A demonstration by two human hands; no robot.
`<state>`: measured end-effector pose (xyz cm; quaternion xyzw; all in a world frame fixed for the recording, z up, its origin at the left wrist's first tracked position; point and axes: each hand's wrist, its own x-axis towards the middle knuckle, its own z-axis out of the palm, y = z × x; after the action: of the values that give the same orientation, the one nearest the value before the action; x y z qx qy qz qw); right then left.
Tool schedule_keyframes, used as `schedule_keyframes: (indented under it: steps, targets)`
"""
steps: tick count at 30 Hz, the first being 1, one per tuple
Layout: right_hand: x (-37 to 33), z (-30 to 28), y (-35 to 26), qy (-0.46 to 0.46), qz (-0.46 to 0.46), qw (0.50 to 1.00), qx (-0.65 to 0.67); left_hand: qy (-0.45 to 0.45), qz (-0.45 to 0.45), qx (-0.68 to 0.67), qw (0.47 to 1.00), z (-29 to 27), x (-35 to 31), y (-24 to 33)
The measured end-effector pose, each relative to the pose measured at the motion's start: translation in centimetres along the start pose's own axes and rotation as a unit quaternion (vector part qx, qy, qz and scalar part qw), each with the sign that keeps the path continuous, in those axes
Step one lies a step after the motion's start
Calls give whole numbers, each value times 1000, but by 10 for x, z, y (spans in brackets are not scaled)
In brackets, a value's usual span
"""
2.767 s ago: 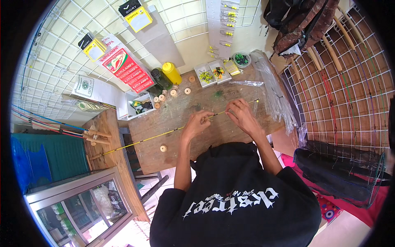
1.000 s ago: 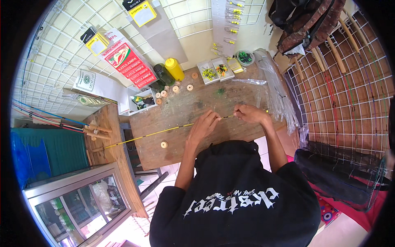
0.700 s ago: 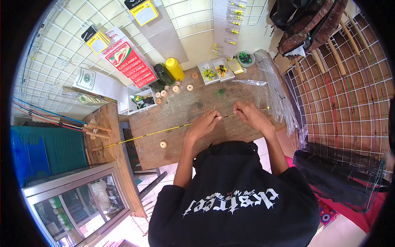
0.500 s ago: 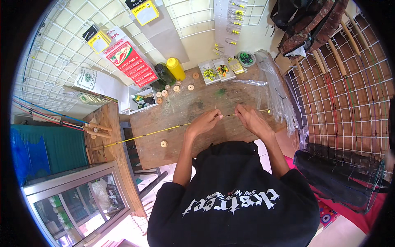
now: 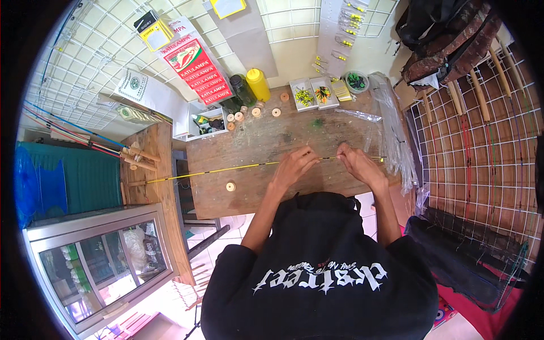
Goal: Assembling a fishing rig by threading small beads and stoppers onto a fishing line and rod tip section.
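Observation:
A thin yellow fishing rod (image 5: 226,168) with dark bands lies across the wooden table, running from a wooden handle on the left to a small yellow tip at the right. My left hand (image 5: 298,164) is closed over the rod right of its middle, fingers bent. Just to its right, my right hand (image 5: 360,165) holds thumb and fingertips pinched close above the rod near its tip. Whatever fine thing may be in that pinch is too small to make out. A short banded stretch of rod shows between the hands. One wooden spool (image 5: 230,186) rests nearer me, left of my left hand.
Along the back of the table (image 5: 255,192) stand several wooden spools (image 5: 256,112), a yellow bottle (image 5: 258,85), a dark bottle (image 5: 242,90) and white trays of small floats (image 5: 305,97). Clear plastic sleeves (image 5: 395,130) lie at the right. A glass-fronted cabinet (image 5: 102,258) stands left.
The whole view has shifted, so the table and hands sit farther right. My left fingers have lifted slightly and bent differently beside the rod. My right hand stays pinched near the tip.

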<state>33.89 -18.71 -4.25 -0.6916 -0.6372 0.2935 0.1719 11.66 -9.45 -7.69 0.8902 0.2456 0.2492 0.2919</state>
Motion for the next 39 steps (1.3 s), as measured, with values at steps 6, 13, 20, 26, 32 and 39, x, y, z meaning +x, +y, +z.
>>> schedule_keyframes:
  steps: [6, 13, 20, 26, 32, 39]
  targets:
    - [6, 0, 9, -1, -19, 999, 35, 35, 22, -26, 999, -1, -4, 0]
    - [7, -3, 2, 0, -27, 999, 37, 23, -40, -53, 998, 2, -6, -1]
    - [3, -3, -2, 77, -34, 994, 65, 17, -92, -86, 992, 0, -8, -5]
    - [-8, -5, -23, 264, -130, 954, -56, 11, -125, -103, 987, -4, -6, -6]
    - [-10, 10, -21, 243, -99, 965, -5, 6, -125, -119, 985, -12, -1, 0]
    - [-3, 14, -23, 233, -78, 969, 25, 22, -165, -124, 978, -10, -5, 4]
